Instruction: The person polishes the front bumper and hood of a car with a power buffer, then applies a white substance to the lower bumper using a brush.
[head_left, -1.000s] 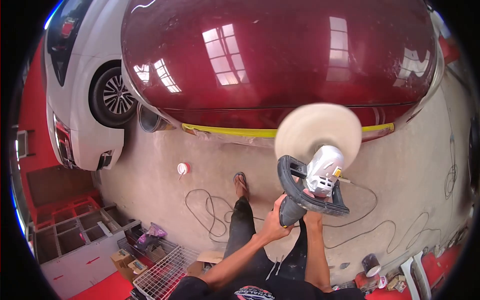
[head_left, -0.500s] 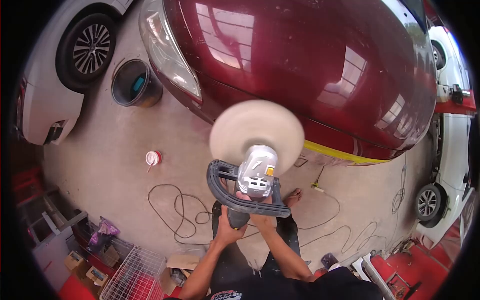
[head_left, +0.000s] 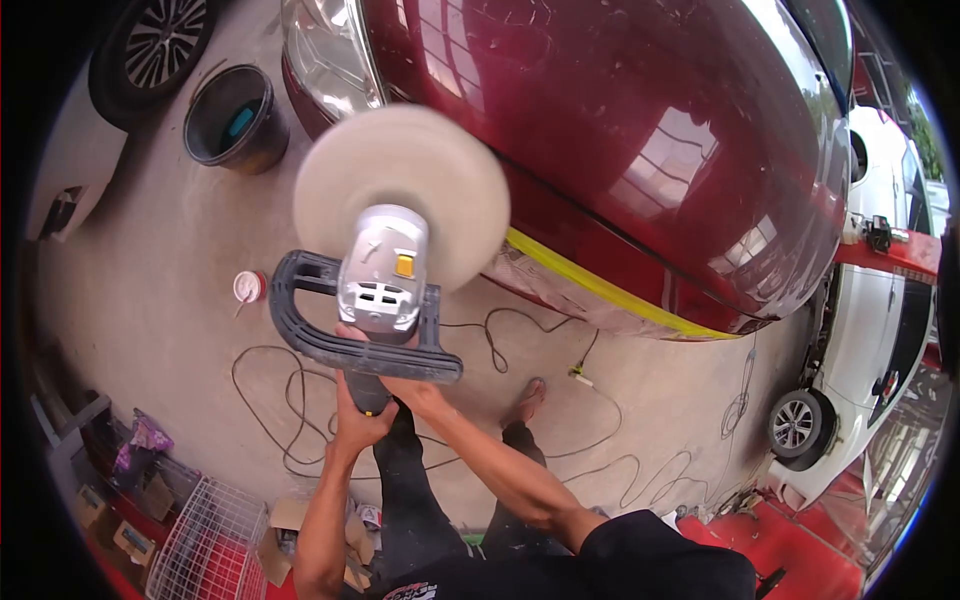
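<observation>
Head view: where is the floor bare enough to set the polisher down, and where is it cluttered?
Bare concrete floor lies between the bucket and the small white cup. Cable loops crowd the floor by the person's feet, and the wire basket and boxes fill the lower left.

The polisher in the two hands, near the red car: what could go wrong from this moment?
1. The power cord lies in loops on the floor around the bare foot; it may trip the person.
2. Both the left hand and the right hand hold the polisher by its rear, so the wool pad could swing against the headlight.
3. The pad might catch the yellow tape.
</observation>
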